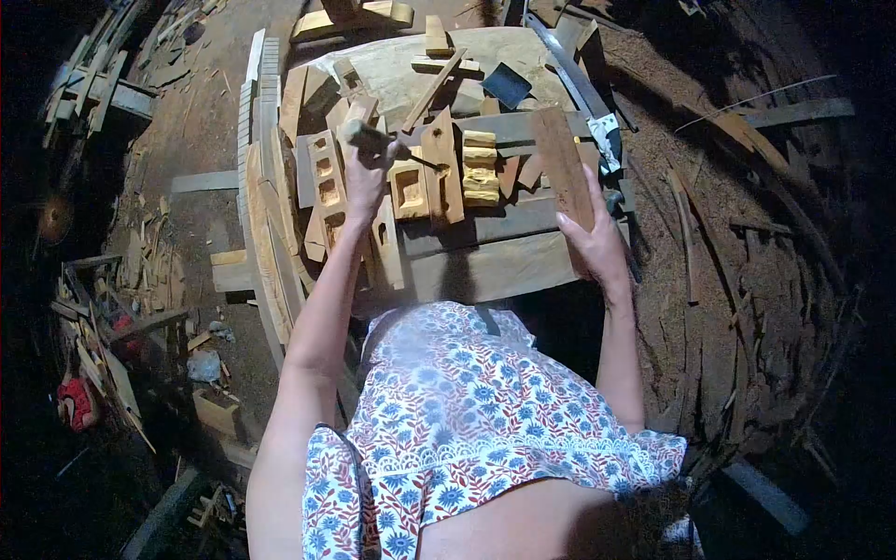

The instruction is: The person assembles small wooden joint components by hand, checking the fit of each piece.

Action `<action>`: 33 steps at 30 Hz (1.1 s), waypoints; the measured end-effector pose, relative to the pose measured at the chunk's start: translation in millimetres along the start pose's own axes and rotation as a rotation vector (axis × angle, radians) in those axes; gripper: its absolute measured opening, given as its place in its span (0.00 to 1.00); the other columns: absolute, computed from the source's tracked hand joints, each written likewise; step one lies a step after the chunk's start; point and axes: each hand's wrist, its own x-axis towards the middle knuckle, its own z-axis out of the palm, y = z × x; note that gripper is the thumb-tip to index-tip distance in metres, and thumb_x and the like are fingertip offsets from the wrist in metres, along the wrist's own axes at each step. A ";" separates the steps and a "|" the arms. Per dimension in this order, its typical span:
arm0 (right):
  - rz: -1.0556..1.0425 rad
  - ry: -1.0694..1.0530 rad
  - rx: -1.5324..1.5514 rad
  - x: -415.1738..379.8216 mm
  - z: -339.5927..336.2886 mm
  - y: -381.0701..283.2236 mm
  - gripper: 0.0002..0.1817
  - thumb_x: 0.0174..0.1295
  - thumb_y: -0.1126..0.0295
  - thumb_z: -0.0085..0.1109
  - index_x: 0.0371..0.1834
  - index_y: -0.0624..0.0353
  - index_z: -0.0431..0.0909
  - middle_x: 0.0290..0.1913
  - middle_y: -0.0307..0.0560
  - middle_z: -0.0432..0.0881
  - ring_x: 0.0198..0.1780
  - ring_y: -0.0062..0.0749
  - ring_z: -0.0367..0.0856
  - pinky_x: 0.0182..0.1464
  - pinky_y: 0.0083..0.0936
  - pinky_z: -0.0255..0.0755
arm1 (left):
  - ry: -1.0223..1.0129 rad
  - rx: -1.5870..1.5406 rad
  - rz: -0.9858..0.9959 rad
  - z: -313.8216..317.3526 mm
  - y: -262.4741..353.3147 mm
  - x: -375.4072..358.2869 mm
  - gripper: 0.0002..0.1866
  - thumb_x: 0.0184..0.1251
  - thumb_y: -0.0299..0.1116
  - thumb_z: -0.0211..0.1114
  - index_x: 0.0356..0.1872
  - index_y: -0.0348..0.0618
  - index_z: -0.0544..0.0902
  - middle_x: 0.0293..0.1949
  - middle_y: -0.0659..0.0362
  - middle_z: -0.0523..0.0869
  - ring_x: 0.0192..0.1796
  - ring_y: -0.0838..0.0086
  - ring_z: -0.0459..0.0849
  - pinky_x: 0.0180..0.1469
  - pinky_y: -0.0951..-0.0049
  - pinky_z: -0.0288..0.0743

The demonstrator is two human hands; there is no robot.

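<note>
My left hand (367, 182) is closed around the handle of a chisel (359, 133), whose thin shaft points right toward a notched wooden piece (439, 173). My right hand (595, 241) grips a flat brown wooden board (563, 168), held upright over the right side of the bench. Beneath and beside the chisel lie a light wooden block with a square recess (409, 189) and a longer piece with several recesses (327, 177). A row of yellow carved blocks (481, 168) sits between my hands.
A hand saw (569, 75) lies along the bench's right edge. A dark square plate (507, 86) and loose sticks (434, 91) are at the back. Long curved wood strips (266, 219) line the left side. A person in red (77, 403) is at the far left.
</note>
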 end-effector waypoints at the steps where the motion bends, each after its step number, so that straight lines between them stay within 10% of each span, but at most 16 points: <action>1: -0.002 0.009 0.020 -2.1 -0.5 0.6 0.43 0.55 0.64 0.63 0.72 0.48 0.50 0.61 0.57 0.71 0.59 0.41 0.74 0.59 0.33 0.67 | -0.045 0.108 0.057 4.3 6.3 -0.3 0.15 0.62 0.39 0.66 0.40 0.37 0.79 0.34 0.56 0.85 0.35 0.75 0.81 0.38 0.73 0.74; 11: -0.075 -0.001 -0.017 -3.6 6.2 -3.4 0.43 0.55 0.67 0.62 0.72 0.48 0.49 0.60 0.56 0.72 0.59 0.39 0.74 0.59 0.32 0.68 | -0.631 -0.111 0.261 38.4 24.4 27.0 0.21 0.63 0.24 0.55 0.58 0.40 0.66 0.47 0.57 0.79 0.51 0.73 0.78 0.54 0.74 0.71; 21: -0.132 0.264 0.060 4.0 5.9 -45.4 0.35 0.56 0.66 0.62 0.65 0.64 0.58 0.49 0.53 0.77 0.46 0.34 0.78 0.51 0.29 0.72 | -0.653 0.184 0.226 100.9 51.9 42.2 0.34 0.48 0.47 0.75 0.52 0.38 0.74 0.37 0.57 0.81 0.40 0.75 0.77 0.45 0.74 0.71; 24: -0.163 0.318 0.241 4.4 1.9 -50.8 0.18 0.56 0.63 0.64 0.43 0.66 0.76 0.38 0.47 0.81 0.38 0.32 0.80 0.44 0.28 0.74 | -0.794 0.095 0.204 118.0 25.6 54.9 0.29 0.48 0.37 0.70 0.53 0.38 0.75 0.39 0.56 0.84 0.39 0.74 0.78 0.46 0.74 0.72; 33: 0.013 0.539 0.206 24.8 15.1 8.0 0.22 0.56 0.60 0.64 0.45 0.67 0.75 0.42 0.49 0.80 0.41 0.34 0.78 0.44 0.30 0.72 | -1.093 0.045 0.257 135.2 35.2 66.3 0.27 0.49 0.29 0.62 0.55 0.42 0.73 0.29 0.62 0.80 0.31 0.81 0.77 0.34 0.77 0.74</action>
